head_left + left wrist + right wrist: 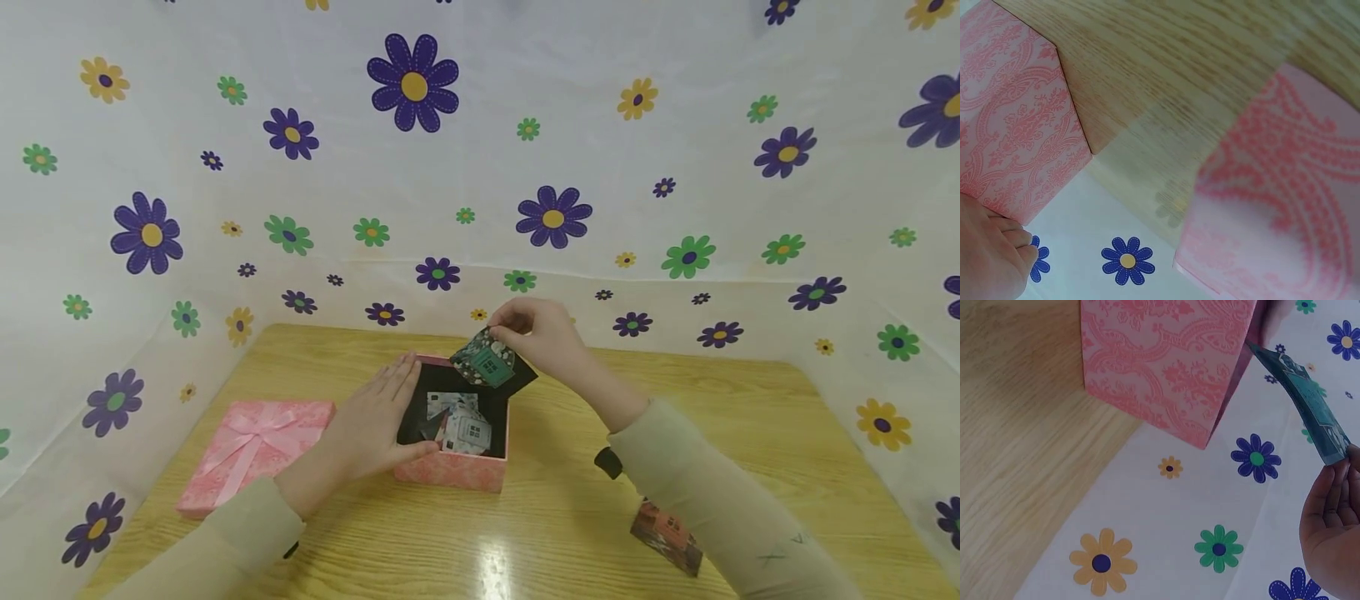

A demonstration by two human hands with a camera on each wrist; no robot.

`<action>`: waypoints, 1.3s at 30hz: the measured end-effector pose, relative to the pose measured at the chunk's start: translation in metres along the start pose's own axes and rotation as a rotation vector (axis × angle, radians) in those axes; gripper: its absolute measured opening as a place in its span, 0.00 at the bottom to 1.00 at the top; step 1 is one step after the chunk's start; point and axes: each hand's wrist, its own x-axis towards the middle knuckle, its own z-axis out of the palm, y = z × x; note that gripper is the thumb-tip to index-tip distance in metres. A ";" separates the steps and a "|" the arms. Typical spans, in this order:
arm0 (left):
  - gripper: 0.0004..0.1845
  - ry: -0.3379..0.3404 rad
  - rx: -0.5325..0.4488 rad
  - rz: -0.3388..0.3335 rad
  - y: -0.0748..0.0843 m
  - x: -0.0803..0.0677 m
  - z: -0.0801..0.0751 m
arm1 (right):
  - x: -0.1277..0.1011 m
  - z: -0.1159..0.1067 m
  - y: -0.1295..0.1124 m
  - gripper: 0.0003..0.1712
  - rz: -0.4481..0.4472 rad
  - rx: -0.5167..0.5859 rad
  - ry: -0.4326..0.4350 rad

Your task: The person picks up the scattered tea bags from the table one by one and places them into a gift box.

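Hands are sharing work: left hand (378, 425), fingers flat, is steadying the box (457, 467) while right hand (543, 333) is pinching a card (486, 360) above it.

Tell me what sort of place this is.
Probably a small staged tabletop booth, not a lived-in room: a wooden table is walled on three sides by white sheeting with flowers. On it stand an open pink box of cards and its lid.
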 end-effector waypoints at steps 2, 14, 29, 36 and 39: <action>0.60 0.001 0.000 0.000 0.000 0.000 0.000 | 0.000 0.008 0.001 0.05 0.000 0.023 -0.019; 0.61 0.001 0.007 0.003 -0.002 0.000 0.003 | -0.007 0.052 0.015 0.04 0.005 0.081 -0.121; 0.62 -0.009 -0.034 -0.011 -0.001 -0.001 0.002 | -0.012 0.074 0.026 0.03 -0.042 0.064 -0.209; 0.62 -0.017 -0.041 -0.015 -0.001 -0.002 0.001 | -0.012 0.074 0.026 0.04 -0.049 0.054 -0.213; 0.62 -0.018 -0.044 -0.017 -0.001 -0.002 0.001 | -0.013 0.072 0.025 0.05 -0.041 0.064 -0.218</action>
